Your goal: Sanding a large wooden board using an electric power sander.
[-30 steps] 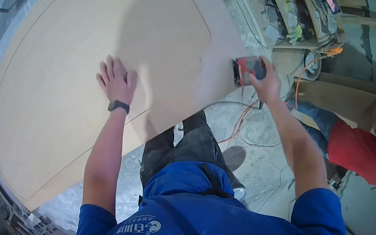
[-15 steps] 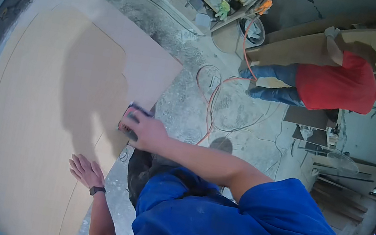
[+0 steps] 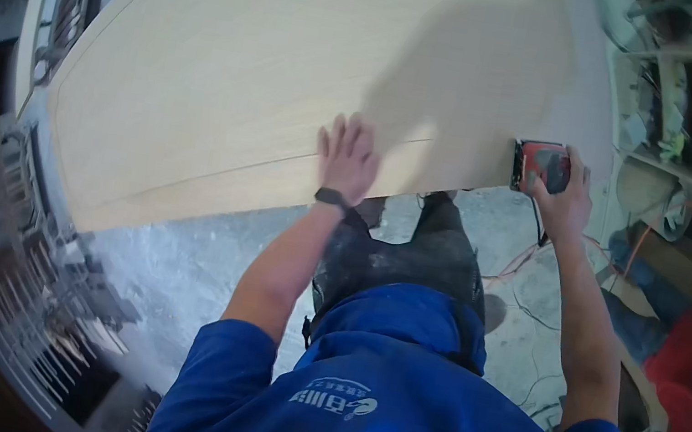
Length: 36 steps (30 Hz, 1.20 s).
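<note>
A large pale wooden panel point(image 3: 254, 52) with one curved side and thin lines on its face spreads before me. My left hand point(image 3: 349, 159), with a dark band at the wrist, rests on it, fingers stretched out, close to the near edge. At the panel's right, by the same edge, my right hand point(image 3: 575, 199) grips a red and black sander point(image 3: 546, 165) from its right side. The sander lies over the panel, and its underside is hidden. A dark cord or hose point(image 3: 541, 221) hangs below it.
Beyond the panel on the right stand shelves point(image 3: 666, 106) loaded with tools and an orange item. A co-worker in a red shirt point(image 3: 690, 392) is at the lower right, near orange hose point(image 3: 511, 268) on the dusty floor. Racks point(image 3: 31, 272) of long pieces line the left.
My view has swung left, so the panel lies across the top and the co-worker has shifted to the lower right. My right hand still holds the sander; my left stays flat on the panel.
</note>
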Each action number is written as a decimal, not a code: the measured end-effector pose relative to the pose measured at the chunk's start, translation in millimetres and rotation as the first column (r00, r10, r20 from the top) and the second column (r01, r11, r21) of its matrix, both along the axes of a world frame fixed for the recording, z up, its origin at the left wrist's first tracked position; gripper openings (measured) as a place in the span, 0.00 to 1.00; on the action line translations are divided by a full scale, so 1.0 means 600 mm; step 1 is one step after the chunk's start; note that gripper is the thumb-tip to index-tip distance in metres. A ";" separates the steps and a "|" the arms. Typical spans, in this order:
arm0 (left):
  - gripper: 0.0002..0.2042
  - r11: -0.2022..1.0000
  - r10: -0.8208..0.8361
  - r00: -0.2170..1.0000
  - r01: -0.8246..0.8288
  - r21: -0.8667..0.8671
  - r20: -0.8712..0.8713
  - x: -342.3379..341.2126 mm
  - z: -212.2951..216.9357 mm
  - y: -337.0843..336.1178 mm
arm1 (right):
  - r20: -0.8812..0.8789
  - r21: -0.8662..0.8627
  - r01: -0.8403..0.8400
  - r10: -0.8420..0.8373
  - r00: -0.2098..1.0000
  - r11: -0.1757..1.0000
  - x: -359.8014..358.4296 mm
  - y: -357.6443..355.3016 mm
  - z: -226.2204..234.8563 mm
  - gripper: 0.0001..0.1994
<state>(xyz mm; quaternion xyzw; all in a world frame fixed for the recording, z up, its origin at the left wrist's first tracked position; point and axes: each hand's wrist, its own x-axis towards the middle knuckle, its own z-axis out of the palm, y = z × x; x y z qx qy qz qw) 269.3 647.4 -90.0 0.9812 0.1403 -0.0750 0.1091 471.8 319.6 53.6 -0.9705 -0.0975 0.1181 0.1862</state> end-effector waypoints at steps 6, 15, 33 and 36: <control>0.28 0.972 0.012 0.998 0.002 -0.236 0.055 0.095 0.063 -0.118 | 0.014 0.120 -0.255 0.255 0.967 0.959 -0.088 0.093 0.015 0.35; 0.22 0.225 0.598 0.801 -0.141 -0.964 0.022 0.008 0.129 -0.003 | -0.290 0.301 -0.612 0.681 0.672 0.731 -0.208 0.346 -0.063 0.13; 0.09 0.049 0.795 0.604 -0.137 -0.989 -0.044 0.077 0.096 -0.111 | 0.018 0.296 -0.693 0.721 0.692 0.658 -0.120 0.276 -0.049 0.24; 0.11 0.043 0.763 0.645 -0.126 -0.991 -0.049 0.157 0.088 -0.210 | -0.090 0.219 -0.632 0.661 0.745 0.743 -0.054 0.184 -0.018 0.26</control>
